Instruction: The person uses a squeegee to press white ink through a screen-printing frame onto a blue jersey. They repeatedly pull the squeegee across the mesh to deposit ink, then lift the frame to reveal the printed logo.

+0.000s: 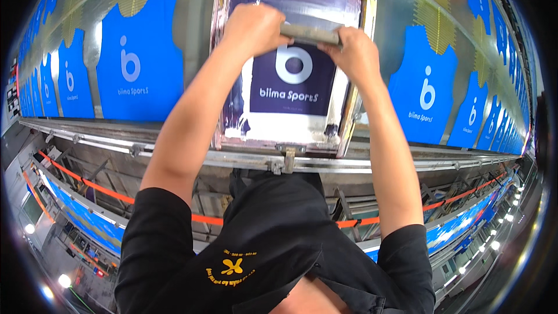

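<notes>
My left hand (pixel 256 28) and my right hand (pixel 353 47) are closed around a greyish squeegee (pixel 309 32), held crosswise over the upper part of a printing screen. The screen's worn metal frame (pixel 368 14) surrounds a dark purple stencil (pixel 261 78) with a white emblem and lettering. Purple ink smears show along its sides and lower corners. Blue vest-shaped fabric pieces (pixel 139 46) with white prints lie to the left of the screen, and more blue pieces (pixel 421 75) lie to the right.
A metal rail (pixel 232 157) runs along the near edge, with a bracket (pixel 288 160) below the screen. My body in a black shirt (pixel 261 227) fills the lower middle. Orange bars (pixel 354 221) and further long tables with blue pieces (pixel 87 209) appear behind me.
</notes>
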### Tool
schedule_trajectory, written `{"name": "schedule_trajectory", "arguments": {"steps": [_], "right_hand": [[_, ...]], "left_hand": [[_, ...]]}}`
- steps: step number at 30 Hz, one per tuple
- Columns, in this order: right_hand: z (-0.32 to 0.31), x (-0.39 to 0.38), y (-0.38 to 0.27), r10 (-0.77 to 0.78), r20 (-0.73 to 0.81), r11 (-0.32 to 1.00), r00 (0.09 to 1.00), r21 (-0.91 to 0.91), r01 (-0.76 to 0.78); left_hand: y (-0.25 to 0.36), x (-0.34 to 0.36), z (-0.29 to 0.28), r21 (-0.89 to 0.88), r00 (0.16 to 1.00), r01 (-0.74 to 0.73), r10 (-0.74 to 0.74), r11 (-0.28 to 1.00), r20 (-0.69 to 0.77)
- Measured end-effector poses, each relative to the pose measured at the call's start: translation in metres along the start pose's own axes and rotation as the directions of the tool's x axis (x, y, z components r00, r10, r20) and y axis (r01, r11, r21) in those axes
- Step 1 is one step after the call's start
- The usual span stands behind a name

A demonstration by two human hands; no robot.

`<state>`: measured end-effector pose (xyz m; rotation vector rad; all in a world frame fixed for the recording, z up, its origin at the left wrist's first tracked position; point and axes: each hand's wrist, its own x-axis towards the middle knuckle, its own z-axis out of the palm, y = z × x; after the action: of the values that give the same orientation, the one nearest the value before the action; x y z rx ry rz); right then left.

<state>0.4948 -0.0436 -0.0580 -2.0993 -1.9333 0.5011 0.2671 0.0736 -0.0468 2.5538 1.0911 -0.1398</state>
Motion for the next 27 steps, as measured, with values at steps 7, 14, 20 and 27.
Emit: {"name": "schedule_trajectory", "arguments": {"steps": [7, 14, 20, 27], "right_hand": [[-0.011, -0.183, -0.049, -0.105, -0.034, 0.984, 0.994, 0.142, 0.108], [-0.067, -0.034, -0.026, 0.064, 0.108, 0.997, 0.992, 0.041, -0.069], [-0.028, 0.053, -0.002, 0.059, 0.004, 0.998, 0.998, -0.031, -0.059], [0.006, -0.148, -0.024, -0.121, -0.06, 0.993, 0.991, -0.002, 0.121]], "left_hand": [[0.083, -0.176, 0.026, -0.121, 0.996, -0.083, 0.088, 0.989, 0.032], [0.034, -0.036, -0.056, -0.064, 0.997, -0.01, 0.015, 0.998, 0.073], [-0.008, 0.038, -0.036, -0.048, 0.999, 0.015, -0.016, 0.999, -0.032], [0.075, -0.141, 0.032, -0.045, 0.999, -0.011, 0.009, 0.999, -0.053]]}}
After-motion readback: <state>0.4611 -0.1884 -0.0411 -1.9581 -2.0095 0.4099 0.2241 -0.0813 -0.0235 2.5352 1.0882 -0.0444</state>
